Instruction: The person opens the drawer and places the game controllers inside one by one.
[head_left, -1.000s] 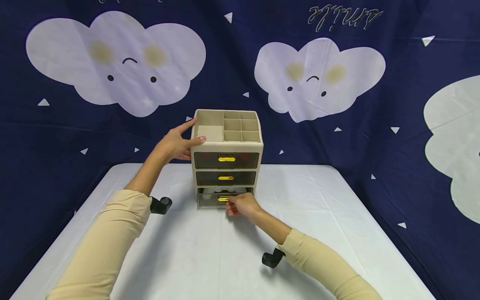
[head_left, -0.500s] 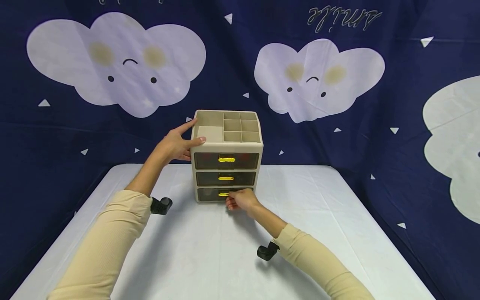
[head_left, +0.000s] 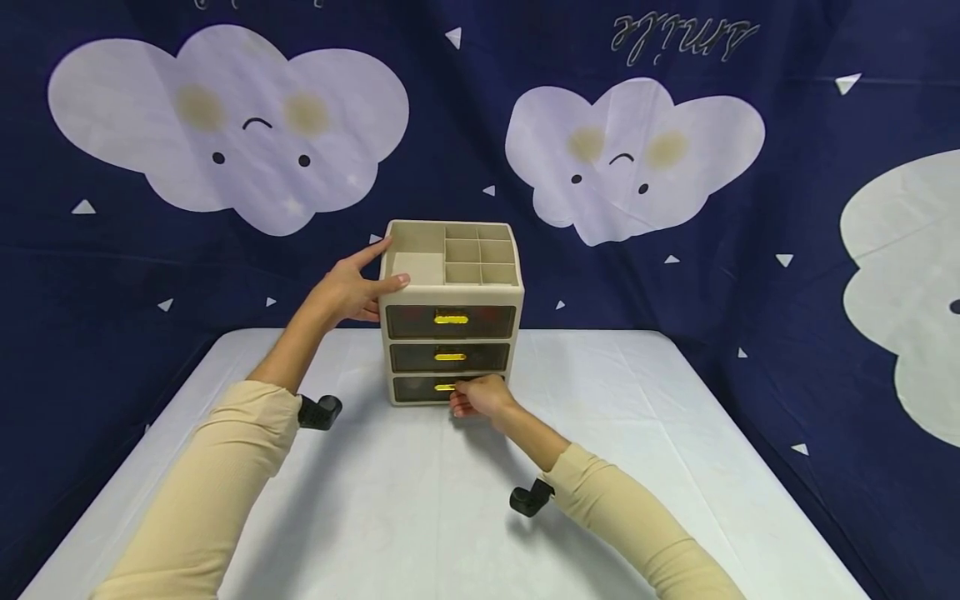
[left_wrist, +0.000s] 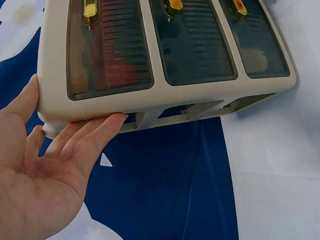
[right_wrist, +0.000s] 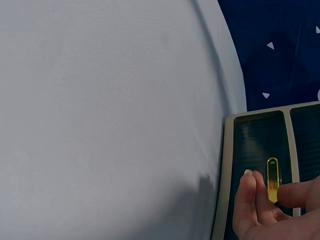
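A cream desktop organizer [head_left: 453,296] stands at the back of the white table, with dark see-through drawers stacked below a divided top tray. My left hand [head_left: 348,289] grips its upper left corner, the thumb over the top rim and several fingers along the side. In the left wrist view these fingers [left_wrist: 95,135] lie nearly straight against the side wall. Low at the front, my right hand [head_left: 483,396] has thumb and fingers at the gold handle [right_wrist: 272,180] of the bottom drawer [head_left: 416,388]. That drawer sits flush with the frame, like the ones above.
The organizer stands on a white-covered table [head_left: 420,500]. Behind it hangs a dark blue cloth [head_left: 457,108] printed with clouds and small triangles. Both wrists carry black cameras, the left camera [head_left: 319,412] and the right camera [head_left: 531,497].
The bottom drawer stuck out a little a second ago and now is pushed in flush. My right hand moved forward with its handle; my left hand stayed on the corner.
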